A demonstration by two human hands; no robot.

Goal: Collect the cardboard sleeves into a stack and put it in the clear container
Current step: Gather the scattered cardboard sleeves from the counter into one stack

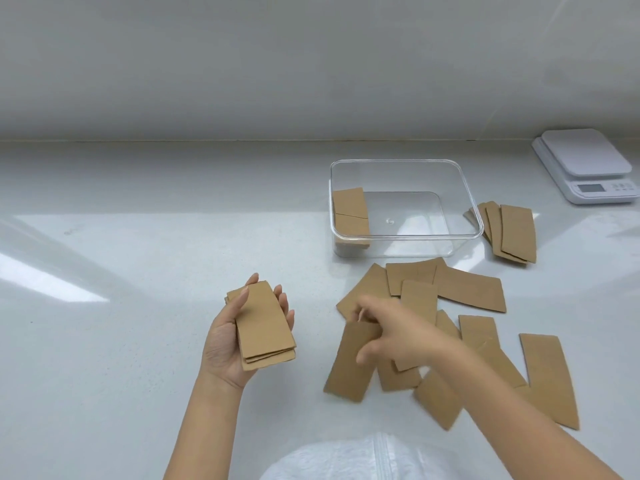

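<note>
My left hand (225, 341) lies palm up and holds a small stack of brown cardboard sleeves (265, 329), thumb pressed on top. My right hand (391, 336), blurred, pinches the top edge of one flat sleeve (349, 365) at the left side of a scattered pile of several sleeves (467, 289). The clear container (460, 188) stands behind the pile, with a stack of sleeves (349, 211) leaning against its left wall. Another small fanned group of sleeves (512, 233) lies just right of the container.
A white kitchen scale (585, 161) sits at the far right against the back wall. The white counter (138, 237) stretches bare to the left. White clothing of the person (346, 459) shows at the bottom edge.
</note>
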